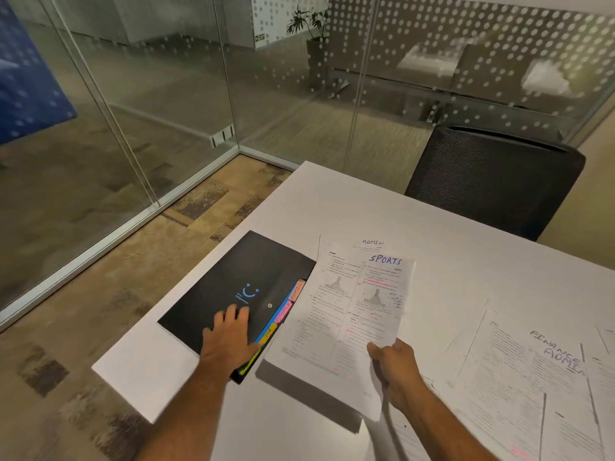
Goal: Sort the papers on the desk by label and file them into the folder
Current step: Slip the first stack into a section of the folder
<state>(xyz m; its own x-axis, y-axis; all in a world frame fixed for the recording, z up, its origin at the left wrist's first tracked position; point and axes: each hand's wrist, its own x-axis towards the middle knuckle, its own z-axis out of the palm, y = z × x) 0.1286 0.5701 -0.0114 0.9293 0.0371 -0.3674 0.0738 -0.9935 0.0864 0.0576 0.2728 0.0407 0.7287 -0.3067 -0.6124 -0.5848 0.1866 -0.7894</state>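
The left hand (229, 337) lies flat on the black folder (233, 294). The right hand (394, 367) pinches the SPORTS paper (359, 314). Open the folder first, then slide the paper behind its matching tab.

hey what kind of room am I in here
Probably a glass-walled office meeting room: glass partitions with a frosted dot pattern, a white desk with a black mesh office chair, and labelled papers beside a tabbed folder.

There is one black folder (239, 294) with four colored tabs (283, 314) that show. Two hands (229, 337) are out. One chair (492, 181) and one plant (311, 19). Maybe five papers (362, 314), but the far right is blurry.
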